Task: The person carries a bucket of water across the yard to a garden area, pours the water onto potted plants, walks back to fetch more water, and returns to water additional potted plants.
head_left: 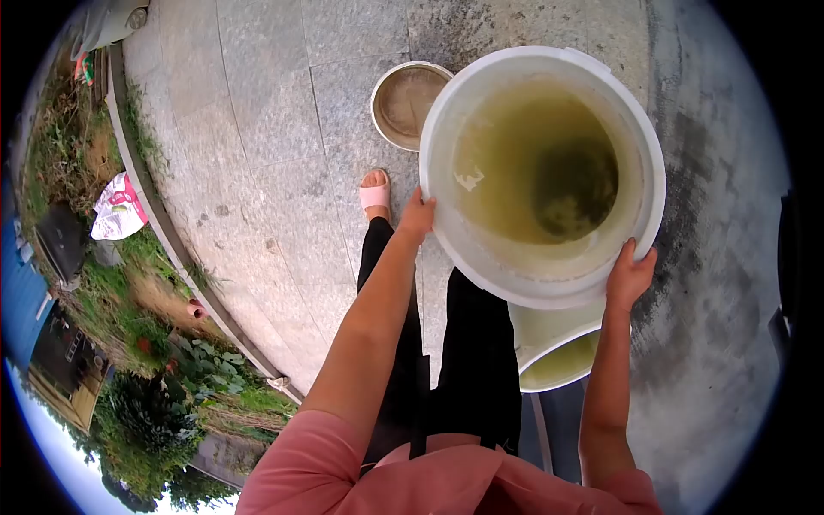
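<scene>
A large white bucket (532, 298) hangs in front of me with its round mouth facing up toward the camera. Murky yellow-green water (489, 163) fills its lower part, with a dark patch on the right side. My left hand (418, 216) grips the rim on the left, thumb over the edge. On the lower right of the same rim, my right hand (631, 275) is closed, its fingers partly hidden behind the wall. A second pale bucket (549, 322) with greenish water shows beneath, partly covered by the large one.
A small round basin (374, 106) with a brownish inside stands on the stone paving (266, 112), beyond my pink slipper (374, 196). A curb (163, 219) borders a planted strip at left, where a white and pink sack (118, 209) lies. Grey concrete (712, 343) is at right.
</scene>
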Demonstrator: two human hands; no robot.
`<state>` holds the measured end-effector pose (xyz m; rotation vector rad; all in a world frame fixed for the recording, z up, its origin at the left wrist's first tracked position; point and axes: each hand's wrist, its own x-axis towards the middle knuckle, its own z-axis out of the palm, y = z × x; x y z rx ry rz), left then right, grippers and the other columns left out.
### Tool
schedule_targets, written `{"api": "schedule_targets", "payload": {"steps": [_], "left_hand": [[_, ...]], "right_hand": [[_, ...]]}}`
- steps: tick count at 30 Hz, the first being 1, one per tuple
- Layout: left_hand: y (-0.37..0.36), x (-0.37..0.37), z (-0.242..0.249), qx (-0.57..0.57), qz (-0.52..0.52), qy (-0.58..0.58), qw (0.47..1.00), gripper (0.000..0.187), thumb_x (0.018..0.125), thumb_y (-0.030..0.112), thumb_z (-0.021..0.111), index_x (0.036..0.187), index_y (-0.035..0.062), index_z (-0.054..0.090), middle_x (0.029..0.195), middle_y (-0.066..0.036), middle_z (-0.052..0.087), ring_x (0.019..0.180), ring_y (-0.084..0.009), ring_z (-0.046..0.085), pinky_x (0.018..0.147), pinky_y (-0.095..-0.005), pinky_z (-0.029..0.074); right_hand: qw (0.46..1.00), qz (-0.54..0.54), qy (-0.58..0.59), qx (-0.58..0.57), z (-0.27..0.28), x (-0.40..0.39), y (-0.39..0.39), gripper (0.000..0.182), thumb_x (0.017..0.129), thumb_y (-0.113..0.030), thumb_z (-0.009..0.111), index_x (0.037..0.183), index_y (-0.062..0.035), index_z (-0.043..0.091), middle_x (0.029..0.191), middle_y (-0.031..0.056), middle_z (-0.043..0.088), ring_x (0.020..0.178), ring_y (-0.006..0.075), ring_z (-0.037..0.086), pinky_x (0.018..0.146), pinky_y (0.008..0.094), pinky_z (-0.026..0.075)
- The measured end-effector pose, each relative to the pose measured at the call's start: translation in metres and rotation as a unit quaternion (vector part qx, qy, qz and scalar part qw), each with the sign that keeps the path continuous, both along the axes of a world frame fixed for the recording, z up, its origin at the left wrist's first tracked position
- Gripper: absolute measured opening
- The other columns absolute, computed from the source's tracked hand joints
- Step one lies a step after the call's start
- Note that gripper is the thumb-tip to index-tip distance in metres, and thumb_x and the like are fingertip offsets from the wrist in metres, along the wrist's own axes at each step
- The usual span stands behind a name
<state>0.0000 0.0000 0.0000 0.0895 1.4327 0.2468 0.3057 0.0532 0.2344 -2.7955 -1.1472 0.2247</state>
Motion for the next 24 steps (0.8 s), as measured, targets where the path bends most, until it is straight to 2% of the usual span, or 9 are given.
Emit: {"api": "schedule_targets", "payload": {"steps": [2,3,5,8,11,14,17,20,24], "left_hand": [[0.007,0.002,0.011,-0.009,0.024,-0.006,1.0,0.049,0.087,0.016,0.047,0.131,0.01,0.026,0.109,-0.009,0.048,0.089,-0.0195,0.054,0.064,-0.0362,0.05],[0.018,-0.02,-0.004,0.003,0.022,0.026,0.999,0.048,0.087,0.015,0.046,0.131,0.0098,0.027,0.109,-0.009,0.048,0.089,-0.0193,0.054,0.064,-0.0359,0.05],[0.009,-0.013,-0.005,-0.014,0.022,0.038,0.999,0.046,0.088,0.013,0.045,0.13,0.0094,0.027,0.108,-0.009,0.048,0.088,-0.019,0.054,0.064,-0.0354,0.05],[0.016,-0.012,0.007,-0.005,0.038,0.049,0.998,0.046,0.085,0.011,0.046,0.129,0.0088,0.032,0.103,-0.011,0.055,0.075,-0.0184,0.057,0.05,-0.0318,0.048],[-0.01,-0.006,-0.032,0.024,0.009,0.049,0.998,0.051,0.084,0.013,0.048,0.131,0.0064,0.029,0.102,-0.012,0.056,0.071,-0.0179,0.058,0.048,-0.0295,0.047],[0.001,-0.009,-0.014,-0.013,-0.01,0.027,0.999,0.054,0.087,0.016,0.048,0.134,0.0102,0.022,0.11,-0.009,0.048,0.086,-0.0181,0.053,0.06,-0.0329,0.048],[0.005,-0.012,-0.013,-0.019,-0.022,0.033,0.999,0.055,0.087,0.016,0.048,0.134,0.0105,0.021,0.109,-0.009,0.049,0.085,-0.0182,0.053,0.06,-0.0323,0.048],[-0.008,-0.01,-0.038,0.031,-0.016,0.088,0.996,0.053,0.083,0.016,0.049,0.131,0.0039,0.029,0.107,-0.017,0.055,0.069,-0.0222,0.058,0.047,-0.0298,0.045],[-0.007,-0.012,-0.04,0.025,-0.005,0.071,0.997,0.055,0.083,0.016,0.049,0.132,0.0038,0.028,0.11,-0.019,0.054,0.073,-0.0225,0.058,0.049,-0.0301,0.046]], "right_hand": [[1.0,-0.002,-0.001,0.001,0.006,-0.004,0.004,0.027,0.078,-0.024,0.056,0.09,-0.0001,0.053,0.085,0.0175,0.059,0.079,0.0323,0.057,0.072,0.0384,0.043],[1.0,0.002,0.008,0.014,-0.019,-0.019,0.008,0.027,0.078,-0.024,0.056,0.09,0.0001,0.053,0.085,0.0175,0.059,0.079,0.0326,0.057,0.072,0.0384,0.043],[1.0,0.014,-0.025,0.0,-0.01,-0.019,0.004,0.027,0.078,-0.023,0.056,0.09,0.0003,0.053,0.084,0.0175,0.059,0.079,0.0332,0.057,0.071,0.0385,0.043],[1.0,0.014,-0.022,0.0,-0.012,-0.014,0.003,0.027,0.078,-0.023,0.056,0.09,0.0008,0.053,0.084,0.0175,0.06,0.079,0.0329,0.057,0.072,0.0381,0.043],[1.0,0.005,-0.014,0.003,-0.004,-0.015,0.009,0.027,0.078,-0.023,0.056,0.091,0.0012,0.053,0.086,0.0177,0.06,0.08,0.0324,0.058,0.072,0.0375,0.043],[0.999,0.029,-0.028,0.006,-0.005,-0.015,0.006,0.027,0.078,-0.022,0.056,0.091,0.0013,0.053,0.086,0.0178,0.06,0.079,0.0321,0.058,0.072,0.0372,0.043],[0.999,0.036,-0.018,0.009,-0.008,-0.019,0.005,0.026,0.078,-0.021,0.056,0.091,0.0013,0.053,0.085,0.0178,0.06,0.079,0.0321,0.058,0.072,0.0371,0.043],[0.999,0.029,-0.015,0.003,-0.009,-0.025,0.009,0.026,0.077,-0.021,0.057,0.091,0.0014,0.053,0.085,0.0178,0.06,0.079,0.0316,0.058,0.072,0.037,0.043],[1.0,0.025,-0.005,0.009,-0.009,-0.024,0.011,0.026,0.078,-0.02,0.057,0.091,0.0013,0.053,0.086,0.018,0.06,0.079,0.0313,0.058,0.072,0.0367,0.043]]}}
